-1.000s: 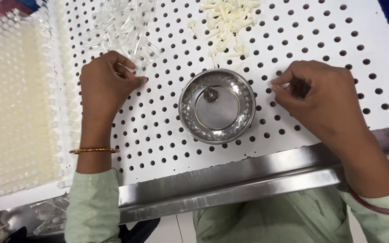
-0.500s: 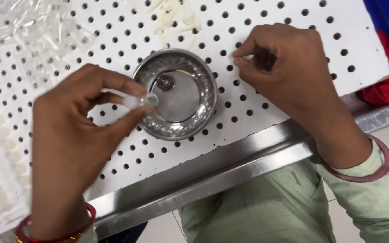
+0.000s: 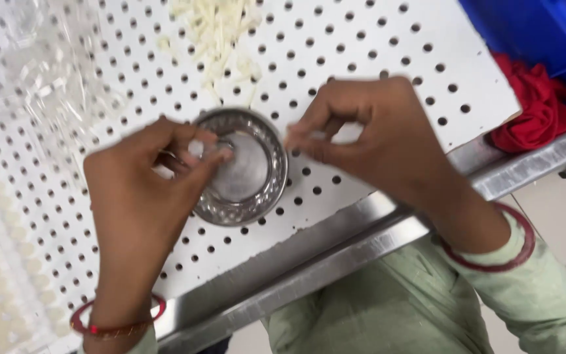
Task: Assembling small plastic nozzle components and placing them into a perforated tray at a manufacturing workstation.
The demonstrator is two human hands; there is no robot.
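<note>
We pinch a small clear piece in our left hand (image 3: pixel 145 190) over the steel bowl (image 3: pixel 244 169), keeping it close to our right hand (image 3: pixel 375 141), whose fingertips close on something too blurred to name.

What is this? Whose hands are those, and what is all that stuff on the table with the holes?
The camera sits on a person's head and looks down, so you see that person's own two hands. The left hand pinches a small clear piece over the edge of a shiny metal bowl. The right hand pinches something tiny beside the bowl; it is too blurry to say what. They work on a white board full of round holes. Farther back lie a pile of cream-coloured sticks and a heap of clear little pieces. At the right sits a red cloth.
</note>
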